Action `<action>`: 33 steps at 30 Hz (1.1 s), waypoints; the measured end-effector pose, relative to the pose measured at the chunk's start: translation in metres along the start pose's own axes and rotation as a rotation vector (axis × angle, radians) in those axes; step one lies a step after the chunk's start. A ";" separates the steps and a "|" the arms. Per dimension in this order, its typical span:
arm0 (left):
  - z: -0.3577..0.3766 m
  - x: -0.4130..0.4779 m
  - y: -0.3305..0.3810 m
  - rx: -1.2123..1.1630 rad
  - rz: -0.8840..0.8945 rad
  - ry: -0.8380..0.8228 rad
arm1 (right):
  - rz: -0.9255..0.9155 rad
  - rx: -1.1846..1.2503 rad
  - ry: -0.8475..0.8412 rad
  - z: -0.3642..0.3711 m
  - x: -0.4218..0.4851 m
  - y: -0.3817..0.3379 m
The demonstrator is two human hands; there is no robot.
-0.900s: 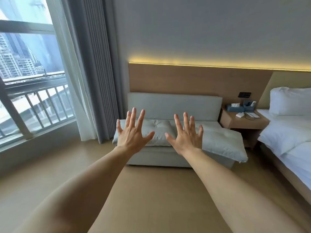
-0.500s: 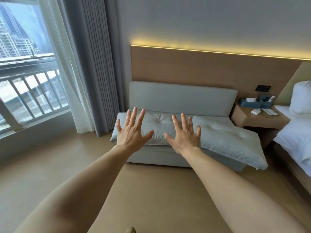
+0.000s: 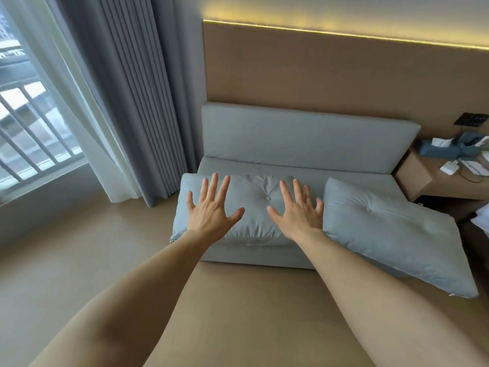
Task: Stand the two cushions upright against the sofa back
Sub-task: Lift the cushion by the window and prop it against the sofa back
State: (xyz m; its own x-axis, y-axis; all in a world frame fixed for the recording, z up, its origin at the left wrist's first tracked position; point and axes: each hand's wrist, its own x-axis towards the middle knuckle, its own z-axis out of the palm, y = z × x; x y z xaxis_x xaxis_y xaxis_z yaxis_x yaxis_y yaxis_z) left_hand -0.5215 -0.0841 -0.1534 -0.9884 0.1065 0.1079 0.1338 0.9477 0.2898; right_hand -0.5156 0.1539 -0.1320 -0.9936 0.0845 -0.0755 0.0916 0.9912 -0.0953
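Both hands have closed in on the sofa since the earlier frame. Left hand (image 3: 211, 211) and right hand (image 3: 297, 210), fingers spread and empty, hover over the left cushion (image 3: 258, 207), lying flat along the seat's front edge; the right cushion (image 3: 397, 234) overhangs the front-right corner.

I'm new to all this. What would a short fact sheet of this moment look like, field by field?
place: room with a grey sofa, curtains and a window beside it
left cushion: lying flat on the seat, not against the sofa back
right cushion: lying flat, skewed, its near corner overhanging the seat's front edge
left hand: open, fingers spread, over the left cushion; contact cannot be told
right hand: open, fingers spread, over the same cushion
side table: tissue box, small devices
task status: neither cushion upright yet
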 end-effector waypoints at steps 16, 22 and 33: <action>0.131 0.277 0.007 -0.002 -0.140 -0.225 | -0.019 0.104 -0.246 0.078 0.319 0.039; 0.160 0.346 -0.006 -0.018 -0.213 -0.340 | -0.047 0.098 -0.369 0.101 0.406 0.046; 0.262 0.450 -0.101 -0.243 -0.292 -0.742 | -0.139 0.068 -0.705 0.209 0.548 0.051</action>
State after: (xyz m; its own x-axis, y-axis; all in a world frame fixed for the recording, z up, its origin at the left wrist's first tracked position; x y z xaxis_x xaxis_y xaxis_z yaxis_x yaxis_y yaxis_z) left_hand -0.9982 -0.0536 -0.3830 -0.7645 0.1177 -0.6338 -0.2078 0.8857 0.4152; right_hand -1.0410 0.2299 -0.3859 -0.7190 -0.1504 -0.6785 -0.0056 0.9775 -0.2108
